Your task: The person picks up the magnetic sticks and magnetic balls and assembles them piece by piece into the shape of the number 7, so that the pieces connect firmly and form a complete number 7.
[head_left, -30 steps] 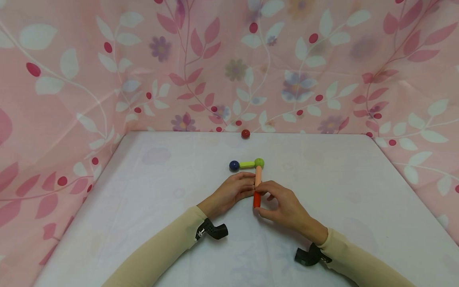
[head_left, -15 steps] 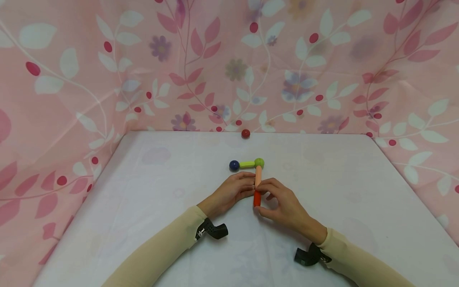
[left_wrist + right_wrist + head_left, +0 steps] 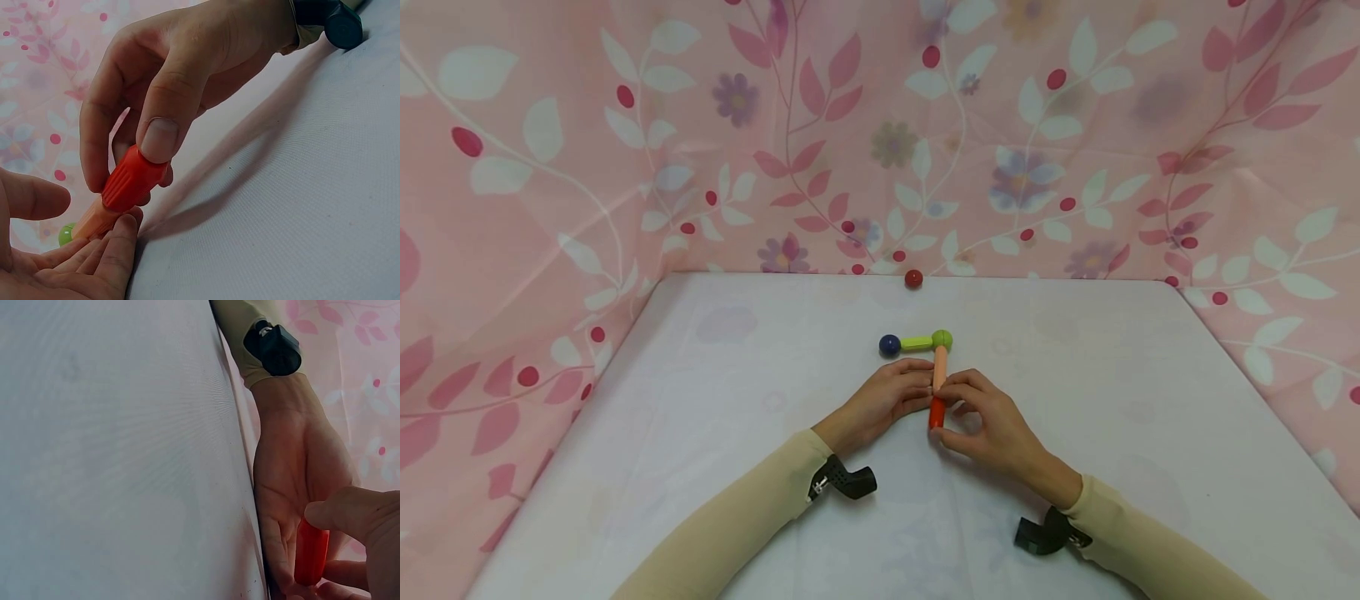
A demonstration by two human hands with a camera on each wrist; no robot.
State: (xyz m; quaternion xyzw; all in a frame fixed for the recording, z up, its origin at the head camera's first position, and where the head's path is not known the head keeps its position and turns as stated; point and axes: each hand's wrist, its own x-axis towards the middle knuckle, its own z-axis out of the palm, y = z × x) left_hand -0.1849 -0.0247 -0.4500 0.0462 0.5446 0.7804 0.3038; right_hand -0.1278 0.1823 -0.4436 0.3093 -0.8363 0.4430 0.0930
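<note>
With thumb and fingertips, my right hand (image 3: 1000,425) pinches a red stick (image 3: 937,412), whose far end meets a peach-coloured stick (image 3: 941,367). In the left wrist view the right thumb lies on the near end of the ribbed red stick (image 3: 132,180). My left hand (image 3: 883,404) lies on its side on the table, straight fingertips against the left of the peach stick. A green ball (image 3: 942,339) joins the peach stick to a yellow-green stick (image 3: 916,343), which ends at a dark blue ball (image 3: 890,346).
Farther back, a red ball (image 3: 913,279) sits by the rear edge of the white-covered table (image 3: 737,492). Pink floral cloth (image 3: 850,150) hangs behind and at the sides. A black wrist camera (image 3: 850,482) sits at the left cuff, another (image 3: 1041,536) at the right.
The red stick's near end has shifted slightly away from me and a touch left, along with my right hand. My left hand and the joined pieces look still.
</note>
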